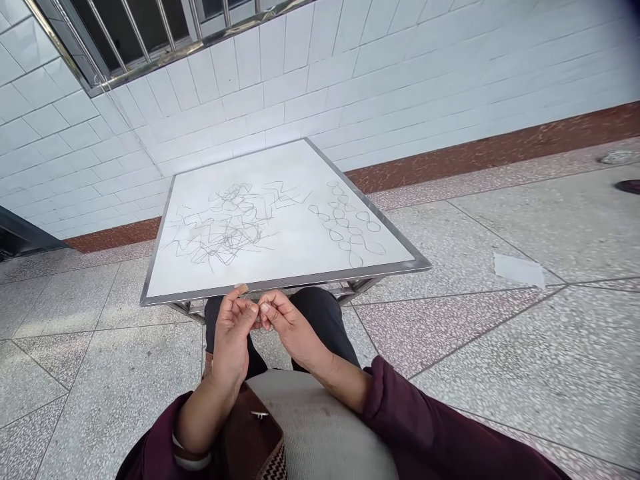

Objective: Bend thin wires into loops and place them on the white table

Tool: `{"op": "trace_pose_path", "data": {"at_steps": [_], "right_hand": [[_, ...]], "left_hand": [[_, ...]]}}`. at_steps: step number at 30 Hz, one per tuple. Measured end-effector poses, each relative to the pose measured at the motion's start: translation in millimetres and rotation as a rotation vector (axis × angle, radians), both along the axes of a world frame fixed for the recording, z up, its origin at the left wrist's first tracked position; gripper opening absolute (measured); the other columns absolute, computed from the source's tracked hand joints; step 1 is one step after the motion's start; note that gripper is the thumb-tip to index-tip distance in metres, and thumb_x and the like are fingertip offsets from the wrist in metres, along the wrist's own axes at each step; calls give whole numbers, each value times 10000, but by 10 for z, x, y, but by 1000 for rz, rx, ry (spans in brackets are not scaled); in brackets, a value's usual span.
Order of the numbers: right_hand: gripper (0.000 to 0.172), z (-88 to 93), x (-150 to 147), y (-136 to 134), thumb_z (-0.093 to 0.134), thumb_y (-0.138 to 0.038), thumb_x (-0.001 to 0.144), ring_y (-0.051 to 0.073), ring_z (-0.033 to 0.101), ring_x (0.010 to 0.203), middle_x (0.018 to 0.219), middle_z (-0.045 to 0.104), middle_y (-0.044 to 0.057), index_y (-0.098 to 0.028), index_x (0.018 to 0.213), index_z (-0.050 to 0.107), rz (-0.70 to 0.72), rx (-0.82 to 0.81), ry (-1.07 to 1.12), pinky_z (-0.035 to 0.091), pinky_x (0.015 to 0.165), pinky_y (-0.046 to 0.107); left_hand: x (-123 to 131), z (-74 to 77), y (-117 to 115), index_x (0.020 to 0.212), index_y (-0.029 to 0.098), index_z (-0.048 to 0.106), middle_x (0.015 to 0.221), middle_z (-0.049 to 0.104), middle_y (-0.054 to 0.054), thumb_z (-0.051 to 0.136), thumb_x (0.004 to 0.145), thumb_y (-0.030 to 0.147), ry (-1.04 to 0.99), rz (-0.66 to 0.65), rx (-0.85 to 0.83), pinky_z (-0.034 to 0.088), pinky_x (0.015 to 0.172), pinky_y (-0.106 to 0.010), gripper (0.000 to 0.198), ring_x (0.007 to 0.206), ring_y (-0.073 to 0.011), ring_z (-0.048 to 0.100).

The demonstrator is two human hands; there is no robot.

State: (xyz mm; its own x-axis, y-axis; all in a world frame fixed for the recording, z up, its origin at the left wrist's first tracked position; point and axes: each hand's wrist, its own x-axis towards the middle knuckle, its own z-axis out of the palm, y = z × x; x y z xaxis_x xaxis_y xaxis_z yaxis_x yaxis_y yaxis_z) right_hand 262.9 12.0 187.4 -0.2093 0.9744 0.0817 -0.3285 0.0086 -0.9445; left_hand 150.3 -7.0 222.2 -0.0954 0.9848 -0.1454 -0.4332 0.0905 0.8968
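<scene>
My left hand (236, 327) and my right hand (290, 327) meet at the fingertips over my lap, just before the table's near edge. Both are closed in a pinch on a thin wire (259, 306), which is mostly hidden by the fingers. Beyond them, a tangled heap of thin bent wires (227, 230) lies on the left of the white tabletop (290, 250). Several wires shaped into twisted loops (345, 223) are laid out on the right side.
A grey metal edging (395, 267) runs around the table. Behind stands a white tiled wall (280, 87) with a barred window (150, 33). A brown bag (250, 427) rests against my left side. On the speckled floor (500, 360) lies a white sheet (519, 270).
</scene>
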Motion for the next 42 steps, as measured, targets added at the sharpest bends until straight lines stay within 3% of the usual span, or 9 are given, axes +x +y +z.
{"op": "trace_pose_path", "data": {"at_steps": [5,13,24,32,42], "right_hand": [[207,-21,5,-21,540,-421,939,137,500,617,708,508,-34,-230,860,522,-2,57,-53,450,624,294],[143,-97,22,-75,497,-332,954,147,510,620,728,527,-20,-240,849,529,-121,205,-274,455,624,297],[214,-221,-1,-45,513,-446,950,132,531,632,835,533,-7,-235,918,533,-115,179,-200,496,619,289],[301,-152,87,-37,465,-493,979,169,564,762,862,591,24,-239,1039,616,-69,158,-235,501,737,329],[258,-127,106,13,615,-457,896,129,575,672,787,596,-16,-221,1000,609,-41,-9,-81,490,640,285]], "left_hand": [[-18,-29,6,1170,216,589,730,606,57,814,723,244,6,-40,-22,449,610,-255,501,581,-99,582],[-40,-56,-16,1135,192,615,716,614,53,837,666,213,-62,-49,-88,425,570,-230,520,592,-91,575],[-38,-162,-5,1162,176,600,726,638,49,847,668,250,-18,-46,-83,476,621,-241,557,603,-88,581],[-90,-206,-33,1180,176,613,730,613,41,790,728,234,104,7,1,457,579,-201,490,666,-91,552],[-130,-217,-47,1203,182,598,790,646,15,759,776,262,139,-86,-9,509,614,-216,463,710,-107,602]]}}
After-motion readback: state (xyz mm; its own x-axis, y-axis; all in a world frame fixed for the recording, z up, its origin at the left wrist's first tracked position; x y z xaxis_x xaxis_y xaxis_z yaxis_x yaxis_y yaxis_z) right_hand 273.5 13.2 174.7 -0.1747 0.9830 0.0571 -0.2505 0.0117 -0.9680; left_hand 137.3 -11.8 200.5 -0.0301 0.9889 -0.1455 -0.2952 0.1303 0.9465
